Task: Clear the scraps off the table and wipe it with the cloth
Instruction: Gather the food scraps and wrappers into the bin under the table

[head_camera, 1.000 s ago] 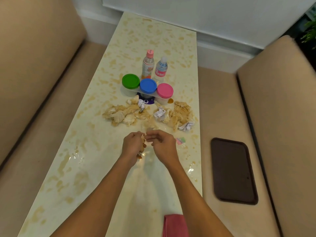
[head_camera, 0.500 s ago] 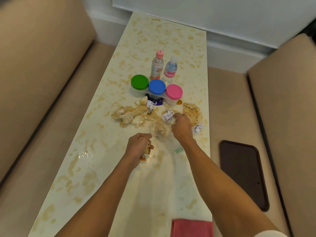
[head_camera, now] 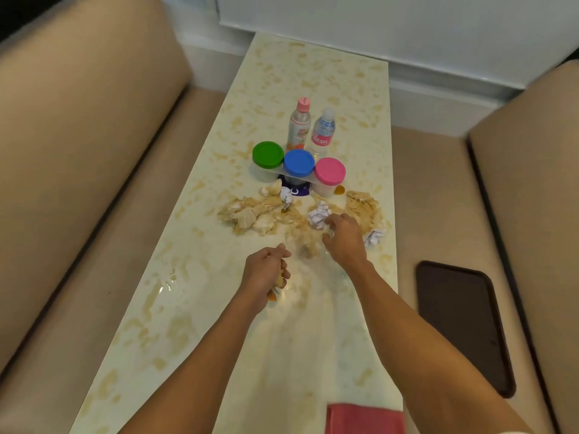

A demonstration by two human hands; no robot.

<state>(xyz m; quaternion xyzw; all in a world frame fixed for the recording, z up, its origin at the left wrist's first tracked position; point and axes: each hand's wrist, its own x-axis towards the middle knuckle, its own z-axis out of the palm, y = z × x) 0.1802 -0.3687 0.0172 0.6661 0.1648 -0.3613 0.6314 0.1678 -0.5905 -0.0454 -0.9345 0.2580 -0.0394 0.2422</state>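
Scraps being gathered; paper ball lying nearest the right hand

The red cloth [head_camera: 363, 418] is lying untouched at the near edge of the table [head_camera: 313, 355]. Further out, yellowish scraps [head_camera: 279, 281] are being held in the curled left hand [head_camera: 265, 270]. Beyond, to the right, the right hand [head_camera: 344, 238] is being stretched to the white paper ball [head_camera: 319, 214], touching its fingertips on their far-left side; whether it is being pinched cannot be told.
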